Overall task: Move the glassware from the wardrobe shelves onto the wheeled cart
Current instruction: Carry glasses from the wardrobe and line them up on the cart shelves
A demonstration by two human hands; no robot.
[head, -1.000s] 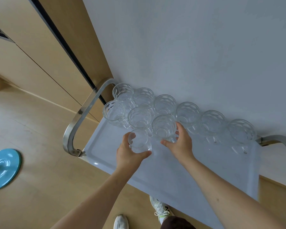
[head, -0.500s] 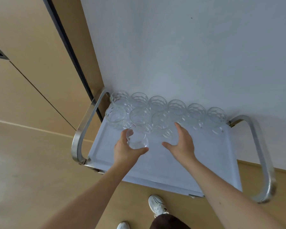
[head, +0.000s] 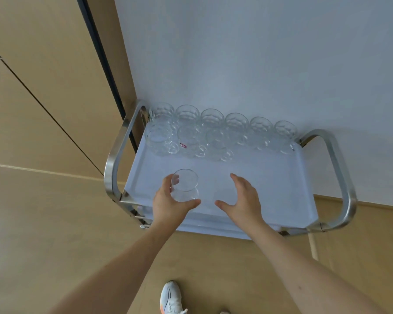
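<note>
Head camera looks down past a white sneaker [head: 171,298] on the tan floor [head: 43,223] to two bare forearms reaching over the near edge of the cart [head: 259,177]. On its near left part, the left hand [head: 168,203] wraps a clear glass [head: 184,185], thumb curled under its near side and fingers round its left side; whether the glass rests on the tray or is held just above it cannot be told. Just beside it, the right hand [head: 242,198] hovers with fingers spread and relaxed, holding nothing. Farther back, three glasses [head: 188,139] stand in a short row on the left, one with a small red sticker [head: 183,145]. Behind them, a row of six glasses [head: 222,123] lines the far edge against the white wall [head: 259,64]. Curved metal handles [head: 116,159] rise at both ends, and wooden panels [head: 55,75] stand to the left.
</note>
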